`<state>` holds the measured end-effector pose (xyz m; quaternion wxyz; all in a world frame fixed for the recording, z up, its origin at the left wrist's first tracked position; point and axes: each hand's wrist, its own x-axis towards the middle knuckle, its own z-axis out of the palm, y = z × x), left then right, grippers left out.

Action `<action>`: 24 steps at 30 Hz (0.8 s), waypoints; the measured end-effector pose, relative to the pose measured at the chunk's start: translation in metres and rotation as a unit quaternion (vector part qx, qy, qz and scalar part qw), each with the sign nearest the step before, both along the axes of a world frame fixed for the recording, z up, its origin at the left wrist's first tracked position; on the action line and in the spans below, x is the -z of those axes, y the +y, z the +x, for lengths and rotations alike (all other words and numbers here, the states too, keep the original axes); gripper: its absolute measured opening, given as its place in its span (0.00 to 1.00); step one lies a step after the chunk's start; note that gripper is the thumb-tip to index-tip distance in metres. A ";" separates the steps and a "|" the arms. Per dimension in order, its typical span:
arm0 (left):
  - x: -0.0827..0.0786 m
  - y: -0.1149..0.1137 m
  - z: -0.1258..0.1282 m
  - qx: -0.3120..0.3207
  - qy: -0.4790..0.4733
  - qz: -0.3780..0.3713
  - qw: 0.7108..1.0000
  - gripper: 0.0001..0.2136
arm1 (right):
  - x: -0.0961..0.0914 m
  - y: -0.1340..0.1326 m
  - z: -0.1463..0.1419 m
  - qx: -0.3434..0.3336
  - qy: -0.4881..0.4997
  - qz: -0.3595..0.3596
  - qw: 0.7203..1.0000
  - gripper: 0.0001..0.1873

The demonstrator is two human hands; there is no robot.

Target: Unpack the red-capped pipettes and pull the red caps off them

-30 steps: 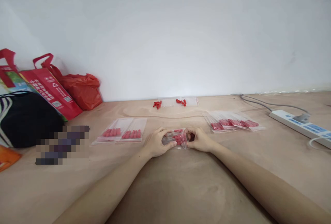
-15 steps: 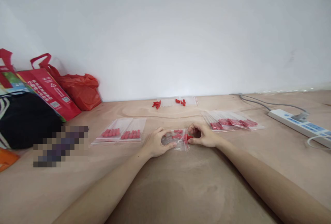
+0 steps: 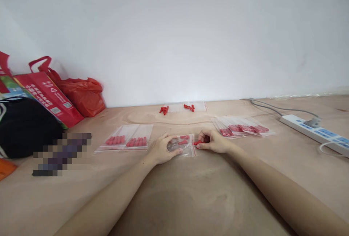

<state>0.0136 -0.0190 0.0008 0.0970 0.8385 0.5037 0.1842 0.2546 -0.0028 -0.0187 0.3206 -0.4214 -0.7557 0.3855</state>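
- Fingers (image 3: 202, 146) of the right hand (image 3: 216, 142) are pinched together on a red piece (image 3: 196, 143), thumb in front, the piece's end pointing towards the left hand.
- The left hand (image 3: 161, 151) has its thumb and fingers spread apart in a wide curve, resting at the near and far edges of a clear zip bag (image 3: 188, 151); I cannot tell how firmly they grip it.
- That zip bag lies on the worktop (image 3: 177, 196) between the two hands, its red-lined end facing the right hand, with red pieces showing inside.
- The held piece is right by the lined end; whether its tip is inside the mouth I cannot tell.
- Left of the hands, two filled bags (image 3: 137, 142) lie side by side, each with a row of red pieces.
- On the right, more filled bags (image 3: 247, 128) overlap in a fan.
- At the back, near the wall (image 3: 174, 43), loose red pieces (image 3: 164, 110) lie by a flat clear bag (image 3: 176, 107).
- Far left sit a red plastic bag (image 3: 88, 96), a printed red carrier (image 3: 46, 96) and a black drawstring bag (image 3: 28, 128).
- Far right is a white power strip (image 3: 296, 122) with a grey plug (image 3: 313, 122) in it.
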 end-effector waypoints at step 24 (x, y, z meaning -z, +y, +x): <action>-0.001 -0.001 -0.008 -0.136 0.009 0.017 0.991 0.20 | 0.001 -0.008 0.013 0.095 -0.080 0.129 0.984 0.04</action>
